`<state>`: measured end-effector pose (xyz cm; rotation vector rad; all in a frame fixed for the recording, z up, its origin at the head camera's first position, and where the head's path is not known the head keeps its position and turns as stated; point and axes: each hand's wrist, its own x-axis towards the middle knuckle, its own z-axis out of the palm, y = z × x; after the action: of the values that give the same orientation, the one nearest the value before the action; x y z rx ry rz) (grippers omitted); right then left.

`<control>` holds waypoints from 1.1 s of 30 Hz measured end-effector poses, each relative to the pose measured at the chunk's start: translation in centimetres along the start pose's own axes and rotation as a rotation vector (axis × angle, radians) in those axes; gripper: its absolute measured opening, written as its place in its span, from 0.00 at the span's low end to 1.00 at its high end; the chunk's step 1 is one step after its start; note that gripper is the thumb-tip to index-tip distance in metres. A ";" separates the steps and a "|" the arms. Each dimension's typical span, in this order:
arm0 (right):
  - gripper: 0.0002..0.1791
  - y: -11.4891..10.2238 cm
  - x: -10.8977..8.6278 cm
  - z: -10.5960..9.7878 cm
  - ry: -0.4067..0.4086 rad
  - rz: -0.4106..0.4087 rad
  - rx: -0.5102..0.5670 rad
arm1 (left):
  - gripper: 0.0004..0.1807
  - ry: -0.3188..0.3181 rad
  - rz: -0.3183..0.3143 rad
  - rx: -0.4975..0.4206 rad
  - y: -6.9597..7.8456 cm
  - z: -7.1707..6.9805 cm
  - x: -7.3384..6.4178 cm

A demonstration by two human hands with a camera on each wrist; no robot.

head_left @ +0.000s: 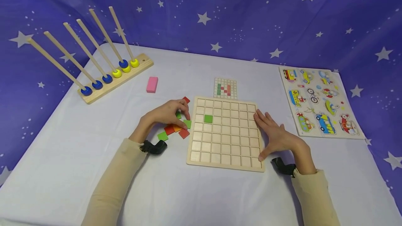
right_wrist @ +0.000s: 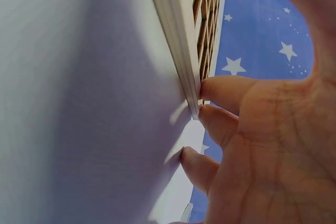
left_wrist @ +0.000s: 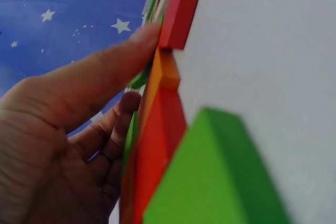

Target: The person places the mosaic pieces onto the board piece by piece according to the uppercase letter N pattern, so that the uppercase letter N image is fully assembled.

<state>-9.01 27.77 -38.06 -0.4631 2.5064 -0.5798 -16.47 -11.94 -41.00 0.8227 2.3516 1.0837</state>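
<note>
A wooden grid board [head_left: 191, 149] lies in front of the person, with one green tile [head_left: 208, 119] in a cell at its upper left. The left hand [head_left: 171, 112] is over a loose pile of square tiles at the board's left. Its thumb and index finger pinch a green tile [head_left: 187, 124] near the board's edge. Around it lie a red tile [head_left: 184, 134], an orange tile [left_wrist: 169, 72] and another green tile [head_left: 163, 136]. Along the board's right edge, the right hand [head_left: 276, 137] rests with spread fingers and thumb touching the rim.
A small pattern card [head_left: 233, 83] lies beyond the board. A pink block [head_left: 152, 84] sits to its left. At the far left stands a wooden peg abacus [head_left: 119, 78] with blue and yellow beads; at the right lies a picture puzzle board [head_left: 314, 111].
</note>
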 end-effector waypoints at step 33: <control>0.81 0.1 0.1 0.0 0.005 -0.014 0.023 | 0.13 0.282 -0.047 -0.405 1.9 3.4 1.6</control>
<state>-9.09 27.77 -38.18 -0.4715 2.5004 -0.6152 -15.02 -8.07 -41.79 0.4883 2.2310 1.6735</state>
